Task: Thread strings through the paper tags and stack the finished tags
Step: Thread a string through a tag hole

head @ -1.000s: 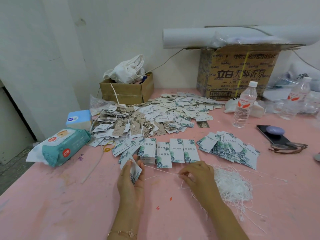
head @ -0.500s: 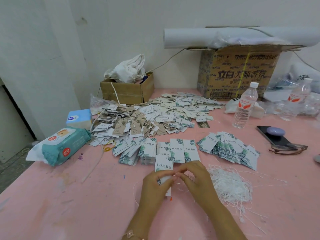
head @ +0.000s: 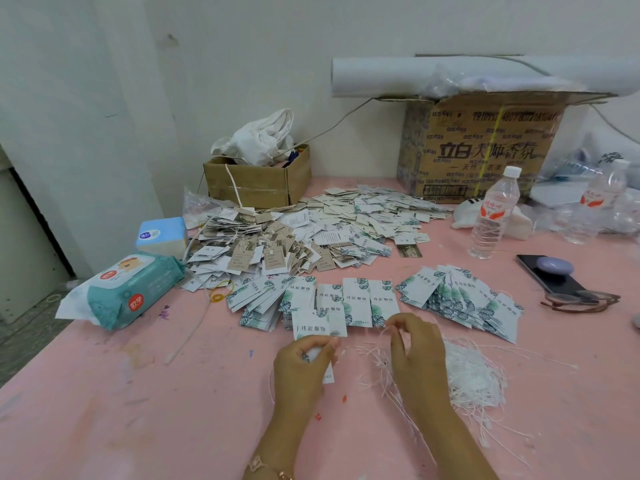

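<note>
Broadly, a pink worktop (head: 138, 410) fills the lower frame and meets a white wall. At upper right a printed carton (head: 485, 147) stands against that wall with a white roll (head: 381, 76) lying across its top. A loose heap (head: 329, 230) of tags spreads over the middle of the frame, reaching from the carton's foot to a small box (head: 256, 183) stuffed with white cloth at upper centre. At left, a teal wipes pack (head: 131, 289) lies tilted near the worktop's edge, and a blue tissue pack (head: 161, 233) sits just behind it. Below the heap, leaf-printed tags lie in a row (head: 356, 299) of short stacks, with a fan (head: 460, 299) of the same tags to its right. A tangle of white strings (head: 474, 375) lies at lower right, just beside the right wrist. A clear bottle (head: 493, 216) stands upright right of the heap; a phone (head: 550, 275) lies farther right with glasses (head: 578, 301) touching its near end.

Low in the centre, the left hand (head: 301, 368) has its fingers curled round a tag (head: 318, 327), held upright with the printed face showing above the knuckles and one corner below them. The right hand (head: 415, 351) is just beside it, apart from the tag, thumb and forefinger tips closed on a thin string (head: 385, 328).
</note>
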Available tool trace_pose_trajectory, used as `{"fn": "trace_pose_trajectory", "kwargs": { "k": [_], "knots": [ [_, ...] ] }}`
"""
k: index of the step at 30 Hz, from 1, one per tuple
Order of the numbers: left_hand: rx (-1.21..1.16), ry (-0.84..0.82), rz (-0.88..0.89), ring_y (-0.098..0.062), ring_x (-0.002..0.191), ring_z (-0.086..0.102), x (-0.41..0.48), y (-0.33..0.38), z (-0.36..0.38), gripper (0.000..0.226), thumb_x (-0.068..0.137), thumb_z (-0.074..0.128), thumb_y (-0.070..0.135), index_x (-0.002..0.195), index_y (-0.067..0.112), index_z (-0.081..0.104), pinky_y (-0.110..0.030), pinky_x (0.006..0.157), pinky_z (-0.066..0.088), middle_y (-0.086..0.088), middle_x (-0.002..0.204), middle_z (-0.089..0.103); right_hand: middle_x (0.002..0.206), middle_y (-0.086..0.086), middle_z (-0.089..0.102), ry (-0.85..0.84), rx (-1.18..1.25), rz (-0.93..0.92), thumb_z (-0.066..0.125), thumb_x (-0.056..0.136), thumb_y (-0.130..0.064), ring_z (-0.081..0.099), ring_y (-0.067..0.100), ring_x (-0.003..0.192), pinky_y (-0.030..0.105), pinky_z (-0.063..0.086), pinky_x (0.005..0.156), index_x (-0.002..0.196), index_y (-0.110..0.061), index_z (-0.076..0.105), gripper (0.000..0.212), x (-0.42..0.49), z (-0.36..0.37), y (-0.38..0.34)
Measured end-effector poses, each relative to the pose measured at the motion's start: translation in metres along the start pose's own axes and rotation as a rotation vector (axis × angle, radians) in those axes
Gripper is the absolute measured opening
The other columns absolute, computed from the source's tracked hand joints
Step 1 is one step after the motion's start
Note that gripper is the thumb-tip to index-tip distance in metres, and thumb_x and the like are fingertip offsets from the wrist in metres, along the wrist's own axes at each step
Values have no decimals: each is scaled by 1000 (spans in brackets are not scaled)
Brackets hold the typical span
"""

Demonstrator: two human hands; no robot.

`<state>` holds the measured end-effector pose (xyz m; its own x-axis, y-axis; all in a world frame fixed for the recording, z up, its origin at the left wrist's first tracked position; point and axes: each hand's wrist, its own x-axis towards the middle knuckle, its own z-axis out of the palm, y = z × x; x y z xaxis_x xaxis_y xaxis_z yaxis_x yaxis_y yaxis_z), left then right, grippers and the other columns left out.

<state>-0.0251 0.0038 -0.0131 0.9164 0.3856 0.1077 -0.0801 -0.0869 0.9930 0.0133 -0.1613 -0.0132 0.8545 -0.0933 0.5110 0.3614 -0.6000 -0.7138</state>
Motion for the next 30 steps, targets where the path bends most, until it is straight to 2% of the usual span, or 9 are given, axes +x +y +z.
{"fn": "trace_pose_trajectory", "kwargs": {
  "k": [3,6,8,12,17,20,22,26,30],
  "knots": [
    [-58,-70,10,-7,62,68,-3,2,2,10,77,80,16,75,26,79,-16,57,50,1,69,74,112,-13,57,-4,-71,-52,61,91,-15,44,15,111,28,26,88,109,-28,61,23,0,1,-1],
    [-68,-152,49,-8,77,72,-5,1,5,10,80,76,18,82,28,79,-16,67,54,8,83,77,117,-24,56,-126,2,-213,53,93,-41,41,5,116,19,23,96,117,-42,56,24,-1,-2,-8],
    [-88,-157,62,-13,83,72,-6,0,6,11,84,69,23,86,28,79,-22,71,57,6,87,77,118,-30,54,-212,41,-290,48,92,-45,40,1,119,17,22,101,117,-49,52,26,-2,-1,-10],
    [-133,-133,48,-15,92,72,-4,0,5,17,82,67,28,95,26,77,-34,81,58,4,94,77,116,-29,56,-326,67,-281,49,94,-42,42,0,117,15,26,99,121,-50,53,29,-5,4,-8],
    [-198,-94,0,-8,103,68,0,2,2,27,90,65,11,103,32,75,-22,88,54,8,105,75,105,-20,62,-341,246,-202,39,98,-48,55,6,106,15,39,86,123,-38,55,32,-8,3,-13],
    [-225,-108,-6,-6,101,69,-1,4,2,28,91,64,10,107,31,73,-19,86,53,8,104,75,97,-15,66,-370,306,-118,61,92,-34,60,7,96,12,40,76,107,-35,60,15,-8,4,-18],
    [-218,-115,4,-4,100,68,-2,4,2,30,91,63,7,107,31,73,-18,85,53,9,104,75,92,-15,67,-362,310,-93,71,85,-20,60,7,91,12,40,74,93,-32,64,17,-8,6,-20],
    [-210,-135,8,-8,103,68,-2,3,3,30,91,64,8,109,30,73,-23,89,53,8,105,75,87,-14,70,-325,356,-65,73,82,-17,62,10,83,20,45,72,81,-32,67,16,-6,7,-21],
    [-295,-113,-33,-18,102,70,0,3,3,29,92,61,5,112,23,72,-29,85,55,1,106,75,91,-16,68,-282,368,-55,63,89,-8,63,8,86,15,45,73,95,-39,66,32,-2,4,-17]
  ]
}}
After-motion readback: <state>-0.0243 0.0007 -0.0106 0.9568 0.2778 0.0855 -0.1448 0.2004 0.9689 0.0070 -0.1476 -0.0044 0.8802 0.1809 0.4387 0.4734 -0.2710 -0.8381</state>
